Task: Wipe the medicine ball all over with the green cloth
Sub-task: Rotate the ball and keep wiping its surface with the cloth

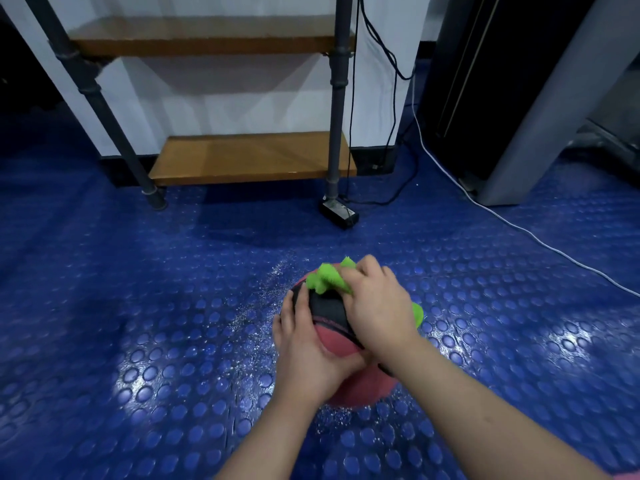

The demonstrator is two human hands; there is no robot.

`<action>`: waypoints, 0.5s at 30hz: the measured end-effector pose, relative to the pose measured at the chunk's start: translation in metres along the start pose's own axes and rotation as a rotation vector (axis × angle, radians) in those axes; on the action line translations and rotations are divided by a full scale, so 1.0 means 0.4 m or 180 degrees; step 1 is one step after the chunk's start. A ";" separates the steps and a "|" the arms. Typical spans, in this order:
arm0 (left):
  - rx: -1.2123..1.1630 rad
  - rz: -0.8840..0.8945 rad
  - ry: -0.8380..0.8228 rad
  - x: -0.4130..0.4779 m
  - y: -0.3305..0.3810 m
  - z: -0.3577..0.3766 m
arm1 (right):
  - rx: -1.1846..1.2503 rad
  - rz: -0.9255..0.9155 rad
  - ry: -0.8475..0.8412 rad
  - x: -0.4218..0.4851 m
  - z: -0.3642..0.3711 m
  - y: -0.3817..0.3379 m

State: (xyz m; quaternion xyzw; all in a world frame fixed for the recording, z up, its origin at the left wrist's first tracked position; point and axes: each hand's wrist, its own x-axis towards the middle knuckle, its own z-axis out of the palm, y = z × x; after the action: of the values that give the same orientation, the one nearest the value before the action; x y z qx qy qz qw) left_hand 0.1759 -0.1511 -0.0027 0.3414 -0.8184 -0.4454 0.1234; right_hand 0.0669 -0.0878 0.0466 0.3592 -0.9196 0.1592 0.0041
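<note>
Right hand (377,306) curled over a bunched, fluffy bright green cloth (329,280), pinning it against the top far side of a round pink-and-black rubber medicine ball (337,341). Tufts of the green cloth sticking out past the fingertips on the far left, another fold showing from under the hand on the right. Left hand (304,348) wrapped round the left and near side of the medicine ball, fingers up along the black band, thumb across the pink panel close to the heel of the right hand. Both forearms bare, reaching in from the bottom edge.

Medicine ball low in the middle of the head view, down on a dark blue rubber floor with round raised studs (138,306). Fine white specks (256,306) scattered over the floor to the left of the ball and around its base.

Further off, a shelf unit of two brown wooden boards on grey metal pipe legs (249,157), set against a white wall (242,98). Small black box (339,214) on the floor at the foot of the right pipe leg. Thin black cables (394,109) hanging down the wall just right of the shelf unit. One white cable (526,232) trailing across the floor towards the right edge. Tall dark cabinet with a grey frame (519,98) at the upper right.
</note>
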 end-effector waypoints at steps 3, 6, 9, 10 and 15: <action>0.0070 0.0014 -0.0039 -0.005 0.001 0.002 | 0.0237 0.0622 -0.0118 0.077 0.002 0.048; 0.0072 0.0082 -0.0019 -0.015 -0.020 -0.001 | 0.0598 0.0799 -0.0348 0.086 0.001 0.063; 0.0004 0.0129 -0.0013 -0.016 -0.042 -0.009 | 0.0576 0.0493 -0.0051 0.025 0.006 0.033; -0.0008 0.0127 -0.0039 -0.014 -0.043 -0.013 | 0.0618 0.0411 0.0086 0.005 0.011 0.024; -0.0066 0.0038 -0.0210 0.012 -0.056 -0.041 | 0.0642 -0.0138 0.0427 -0.092 0.047 0.010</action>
State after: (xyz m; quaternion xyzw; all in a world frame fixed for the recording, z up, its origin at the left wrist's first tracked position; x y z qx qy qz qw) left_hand 0.1908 -0.1729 -0.0121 0.3204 -0.8194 -0.4642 0.1026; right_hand 0.0935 -0.0664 0.0233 0.3662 -0.8885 0.2744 0.0328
